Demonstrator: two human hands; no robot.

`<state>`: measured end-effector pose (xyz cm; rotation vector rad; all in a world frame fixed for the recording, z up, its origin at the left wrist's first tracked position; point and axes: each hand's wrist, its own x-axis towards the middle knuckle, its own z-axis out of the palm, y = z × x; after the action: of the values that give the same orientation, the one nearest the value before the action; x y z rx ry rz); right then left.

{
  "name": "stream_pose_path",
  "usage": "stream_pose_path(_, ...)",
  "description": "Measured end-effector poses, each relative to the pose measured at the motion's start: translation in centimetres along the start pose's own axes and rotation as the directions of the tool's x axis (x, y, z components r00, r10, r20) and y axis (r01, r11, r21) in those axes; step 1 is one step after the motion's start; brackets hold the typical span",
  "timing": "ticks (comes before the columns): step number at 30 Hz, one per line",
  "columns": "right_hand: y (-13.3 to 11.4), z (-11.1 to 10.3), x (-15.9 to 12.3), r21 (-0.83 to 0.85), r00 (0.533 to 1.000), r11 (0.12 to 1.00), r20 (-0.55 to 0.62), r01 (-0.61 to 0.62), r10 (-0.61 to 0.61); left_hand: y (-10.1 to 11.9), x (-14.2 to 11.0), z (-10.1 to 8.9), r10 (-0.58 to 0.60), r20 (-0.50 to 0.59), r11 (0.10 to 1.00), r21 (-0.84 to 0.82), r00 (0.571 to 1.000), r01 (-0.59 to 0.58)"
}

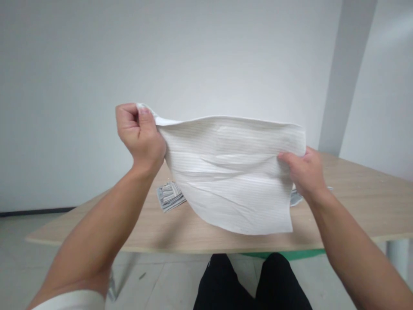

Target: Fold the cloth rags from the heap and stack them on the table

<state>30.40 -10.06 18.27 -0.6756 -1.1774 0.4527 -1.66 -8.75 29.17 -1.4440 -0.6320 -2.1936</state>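
The white ribbed cloth (232,172) was held up by both hands above the near part of the wood-grain surface (213,241), its broad face toward the camera. The left hand (140,133) was closed in a fist, the cloth's upper left corner gripped between thumb and curled fingers. The right hand (305,170) pinched the right side below the upper corner, its thumb extended over the near face. The upper edge ran between the hands in a shallow wave; shallow creases crossed the middle, and the lower edge hung in a curve. A striped folded item (171,196) lay on the surface beyond the cloth's lower left side. A second grey item (296,198) lay beside the right hand, partly hidden by the cloth, its form unclear. The wearer's black-clad knees (251,280) showed below the surface's near edge.
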Motion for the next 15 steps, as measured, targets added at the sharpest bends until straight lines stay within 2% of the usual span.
stream_pose_path(4,-2.5,-0.7,1.6,-0.003,0.997,0.998,0.050,0.061,-0.060,0.9,1.3,-1.5,0.071,0.034,0.996,0.046,0.997,-0.072)
stream_pose_path(9,-4.5,-1.7,3.8,-0.129,0.980,0.973,0.081,0.191,-0.181,2.7,1.5,-3.2,0.098,0.103,0.994,0.047,0.990,-0.103)
stream_pose_path(12,-5.3,-2.0,5.0,-0.217,0.967,0.944,0.115,0.247,-0.226,3.9,1.1,-4.4,0.000,0.212,1.000,0.030,0.977,-0.007)
stream_pose_path(13,-5.5,-2.0,5.3,-0.258,0.962,0.927,0.109,0.271,-0.251,4.4,0.8,-4.8,-0.046,0.267,0.999,0.026,0.963,0.041)
stream_pose_path(15,-5.9,-2.0,5.9,-0.345,0.945,0.880,0.088,0.327,-0.316,5.3,0.3,-5.9,-0.137,0.398,0.990,0.023,0.907,0.139)
